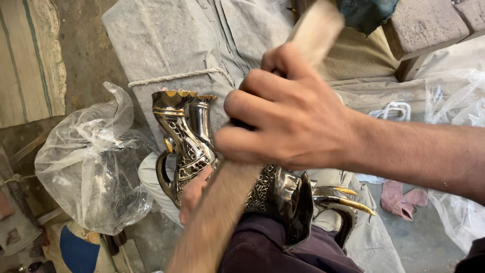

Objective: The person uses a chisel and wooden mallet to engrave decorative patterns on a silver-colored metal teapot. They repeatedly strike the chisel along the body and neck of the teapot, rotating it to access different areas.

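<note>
We clamp our right hand [288, 116] on a blurred wooden handle [316, 28]. Our left hand [194, 194] steadies the engraved silver-and-gold jug [189, 146] lying across the lap.

The 2 metal jugs [184, 139] were dark silver, shining, with gold scalloped rims and thin gold bands at the neck; their bellies carried a fine black-and-silver engraved lattice. A third vessel [295, 202], lying on its side, was the same dark polished silver with a patterned band and a gold-tipped spout. The cloth pad [356, 12] on the wooden stick [316, 28] was dark teal; the stick itself was pale tan. The garment [202, 45] was plain dusty grey. The plastic bag [91, 162] was clear and whitish. A rag [401, 199] on the floor was faded pink. The mat [30, 60] was beige with green stripes.
</note>
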